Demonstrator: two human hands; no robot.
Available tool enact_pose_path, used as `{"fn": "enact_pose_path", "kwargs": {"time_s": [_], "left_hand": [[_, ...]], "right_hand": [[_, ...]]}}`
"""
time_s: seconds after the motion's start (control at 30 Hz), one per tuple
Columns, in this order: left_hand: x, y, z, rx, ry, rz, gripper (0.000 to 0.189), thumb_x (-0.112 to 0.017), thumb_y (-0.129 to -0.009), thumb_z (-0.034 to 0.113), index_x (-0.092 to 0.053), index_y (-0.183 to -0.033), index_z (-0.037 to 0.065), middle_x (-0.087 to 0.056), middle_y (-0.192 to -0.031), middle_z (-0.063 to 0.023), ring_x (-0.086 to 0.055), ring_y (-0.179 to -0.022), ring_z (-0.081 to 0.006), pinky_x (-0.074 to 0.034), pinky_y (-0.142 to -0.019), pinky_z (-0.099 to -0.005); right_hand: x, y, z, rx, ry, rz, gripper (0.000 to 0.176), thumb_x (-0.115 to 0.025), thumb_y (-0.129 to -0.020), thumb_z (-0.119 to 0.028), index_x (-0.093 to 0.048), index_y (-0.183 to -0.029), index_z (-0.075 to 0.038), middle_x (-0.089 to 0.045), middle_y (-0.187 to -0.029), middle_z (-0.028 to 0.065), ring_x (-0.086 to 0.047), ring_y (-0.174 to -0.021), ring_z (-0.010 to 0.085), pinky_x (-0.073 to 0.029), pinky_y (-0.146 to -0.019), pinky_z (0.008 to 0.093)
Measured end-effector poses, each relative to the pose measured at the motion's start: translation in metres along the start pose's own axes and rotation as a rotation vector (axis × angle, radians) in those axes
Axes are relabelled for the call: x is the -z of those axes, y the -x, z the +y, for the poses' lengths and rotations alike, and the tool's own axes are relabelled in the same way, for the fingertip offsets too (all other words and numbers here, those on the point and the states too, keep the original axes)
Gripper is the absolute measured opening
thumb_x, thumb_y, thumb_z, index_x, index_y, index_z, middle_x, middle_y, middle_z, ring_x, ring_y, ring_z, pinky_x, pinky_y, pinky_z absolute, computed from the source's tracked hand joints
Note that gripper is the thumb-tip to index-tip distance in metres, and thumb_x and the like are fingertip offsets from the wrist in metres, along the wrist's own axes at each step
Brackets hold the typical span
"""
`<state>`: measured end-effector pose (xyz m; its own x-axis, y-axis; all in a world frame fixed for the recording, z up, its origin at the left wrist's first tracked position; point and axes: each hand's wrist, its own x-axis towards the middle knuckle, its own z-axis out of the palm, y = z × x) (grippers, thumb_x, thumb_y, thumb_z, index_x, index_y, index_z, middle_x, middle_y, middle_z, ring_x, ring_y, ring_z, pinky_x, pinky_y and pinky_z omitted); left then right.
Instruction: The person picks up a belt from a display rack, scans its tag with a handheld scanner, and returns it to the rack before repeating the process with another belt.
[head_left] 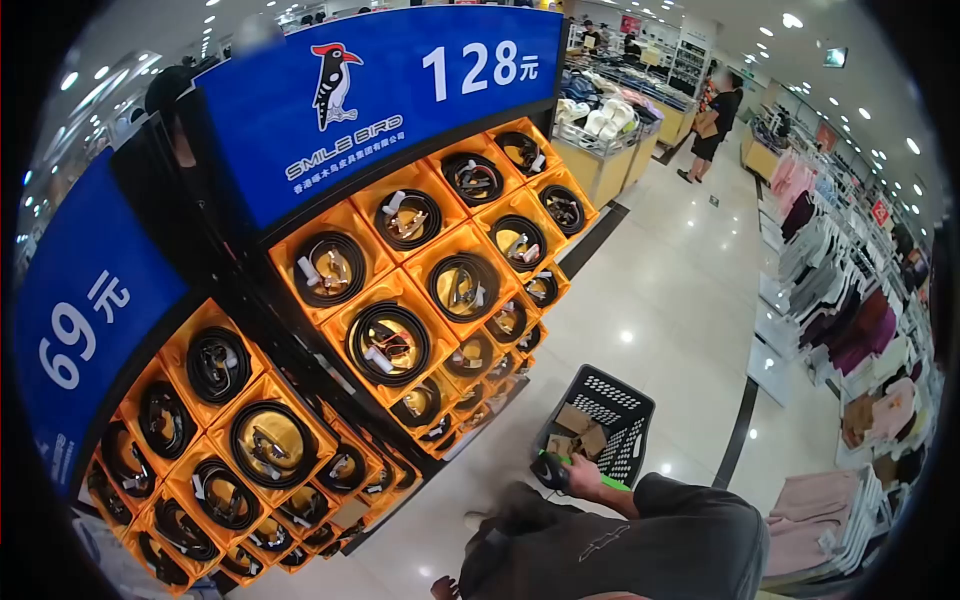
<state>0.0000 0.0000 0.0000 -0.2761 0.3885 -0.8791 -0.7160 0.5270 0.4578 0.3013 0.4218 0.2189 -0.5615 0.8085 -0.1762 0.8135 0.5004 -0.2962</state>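
Low in the view, my right hand point(586, 478) is closed round the green handle point(614, 483) of a black shopping basket point(626, 440). The basket has perforated walls and hangs over the floor in front of my body, with brown cardboard-like pieces point(577, 430) inside. A dark rounded object point(550, 470) shows right at the fingers of this hand. Only a small part of my left hand point(444, 588) appears at the bottom edge, its fingers mostly hidden. Nearest on the left stands a display of coiled black belts point(464, 287) in orange-lined square compartments.
Blue price signs point(440, 95) top the belt display, reading 128 and 69. Hanging clothes point(850, 290) line the right side, with folded pink garments point(815, 505) nearer. A pale tiled aisle point(650, 290) runs between, where a person point(715, 125) in dark clothes stands farther off.
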Motion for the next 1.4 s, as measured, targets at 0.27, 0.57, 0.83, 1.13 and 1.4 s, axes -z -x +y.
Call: {"fn": "enact_pose_path", "kwargs": {"time_s": [0.27, 0.57, 0.83, 1.13, 1.4], "left_hand": [[-0.006, 0.02, 0.016, -0.078, 0.165, 0.225, 0.036, -0.063, -0.082, 0.023, -0.058, -0.113, 0.006, -0.063, -0.09, -0.0124, -0.06, -0.067, -0.0241, -0.049, -0.054, -0.0353], [-0.022, 0.059, 0.02, -0.021, 0.27, 0.292, 0.032, -0.061, -0.085, 0.024, -0.06, -0.111, 0.005, -0.065, -0.088, -0.0118, -0.06, -0.062, -0.0227, -0.047, -0.051, -0.033], [0.004, 0.07, 0.022, -0.181, 0.304, 0.509, 0.024, -0.059, -0.086, 0.023, -0.061, -0.103, 0.006, -0.064, -0.083, -0.009, -0.059, -0.061, -0.02, -0.047, -0.052, -0.0323], [-0.033, 0.181, 0.239, -0.988, -0.124, 0.758, 0.01, -0.054, -0.086, 0.004, -0.063, -0.09, 0.0, -0.063, -0.077, -0.0076, -0.057, -0.064, -0.0153, -0.046, -0.059, -0.0276], [-0.119, 0.343, 0.424, -1.852, -0.446, 0.821, 0.02, -0.058, -0.07, -0.013, -0.062, -0.084, 0.001, -0.06, -0.081, -0.0106, -0.058, -0.074, -0.0266, -0.047, -0.065, -0.0301]], "right_hand": [[0.005, 0.002, -0.022, -0.02, -0.095, 0.043, 0.054, -0.072, -0.064, -0.027, -0.059, -0.115, -0.013, -0.054, -0.096, 0.0203, -0.059, -0.089, 0.038, -0.051, -0.076, 0.047], [-0.008, -0.019, -0.081, 0.025, -0.169, 0.04, 0.058, -0.074, -0.066, -0.031, -0.058, -0.117, -0.008, -0.055, -0.103, 0.0223, -0.06, -0.093, 0.039, -0.052, -0.077, 0.0469], [-0.023, -0.022, -0.084, 0.014, -0.13, -0.001, 0.068, -0.078, -0.062, -0.048, -0.059, -0.117, -0.013, -0.052, -0.1, 0.0208, -0.058, -0.094, 0.0377, -0.05, -0.076, 0.0461], [-0.014, -0.019, -0.092, 0.183, -0.026, 0.109, 0.065, -0.08, -0.062, -0.042, -0.061, -0.114, -0.009, -0.049, -0.103, 0.0223, -0.049, -0.102, 0.0394, -0.046, -0.08, 0.0462], [-0.003, -0.015, -0.108, 0.143, -0.174, 0.171, 0.056, -0.078, -0.058, -0.024, -0.06, -0.106, -0.003, -0.048, -0.115, 0.0202, -0.048, -0.109, 0.0398, -0.046, -0.087, 0.0477]]}}
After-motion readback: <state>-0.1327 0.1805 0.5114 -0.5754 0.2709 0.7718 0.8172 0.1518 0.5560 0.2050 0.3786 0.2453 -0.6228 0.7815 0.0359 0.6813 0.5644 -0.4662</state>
